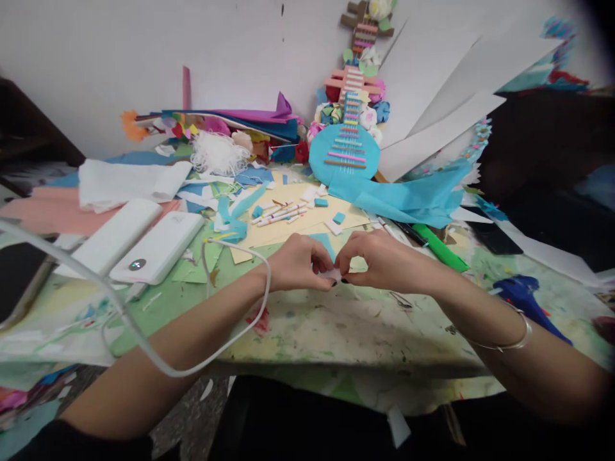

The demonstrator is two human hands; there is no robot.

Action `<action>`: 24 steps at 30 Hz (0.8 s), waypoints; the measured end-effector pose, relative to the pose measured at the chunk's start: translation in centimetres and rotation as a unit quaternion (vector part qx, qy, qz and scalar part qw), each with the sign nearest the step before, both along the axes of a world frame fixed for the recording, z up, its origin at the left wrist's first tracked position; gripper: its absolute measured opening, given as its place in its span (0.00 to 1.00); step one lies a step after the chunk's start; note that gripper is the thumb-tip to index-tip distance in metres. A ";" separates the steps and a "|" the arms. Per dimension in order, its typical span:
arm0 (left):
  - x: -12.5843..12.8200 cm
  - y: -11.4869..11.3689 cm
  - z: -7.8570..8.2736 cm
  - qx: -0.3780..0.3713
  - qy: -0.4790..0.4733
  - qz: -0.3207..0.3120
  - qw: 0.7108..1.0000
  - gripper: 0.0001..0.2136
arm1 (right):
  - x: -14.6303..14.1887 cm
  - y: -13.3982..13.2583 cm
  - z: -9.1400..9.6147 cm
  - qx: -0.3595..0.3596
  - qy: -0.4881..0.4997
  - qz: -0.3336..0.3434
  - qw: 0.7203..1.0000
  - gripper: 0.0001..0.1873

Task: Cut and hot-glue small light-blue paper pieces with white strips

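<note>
My left hand (300, 262) and my right hand (375, 259) meet over the paint-stained table (336, 326), fingertips pinched together on a small white piece of paper (332, 274). Both hands are closed around it. A blue paper triangle (325, 243) lies just behind the fingers on a cream sheet (288, 227). My right wrist wears a silver bangle (516, 336).
Two white power banks (144, 243) with a white cable (230, 333) lie at the left. White sticks (281, 214) and blue scraps sit on the cream sheet. A blue paper guitar (346, 150) leans at the back. A green marker (439, 246) and blue glue gun (526, 298) lie right.
</note>
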State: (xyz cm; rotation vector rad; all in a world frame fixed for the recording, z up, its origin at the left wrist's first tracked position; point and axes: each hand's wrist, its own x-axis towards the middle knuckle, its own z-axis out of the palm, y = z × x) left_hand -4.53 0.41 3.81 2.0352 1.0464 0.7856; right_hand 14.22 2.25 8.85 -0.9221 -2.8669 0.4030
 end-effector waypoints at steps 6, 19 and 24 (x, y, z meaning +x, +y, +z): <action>-0.2 0.4 0.1 -0.013 -0.040 0.002 0.999 0.07 | 0.6 0.4 0.2 -0.042 0.050 -0.019 0.998 0.07; -0.2 1.4 -0.1 -0.213 -0.286 0.065 0.932 0.08 | 4.7 0.4 0.9 -0.176 0.214 -0.063 0.959 0.02; -1.2 2.2 0.7 -0.198 -0.421 0.164 0.870 0.04 | 5.3 0.2 1.0 -0.176 0.263 -0.071 0.946 0.03</action>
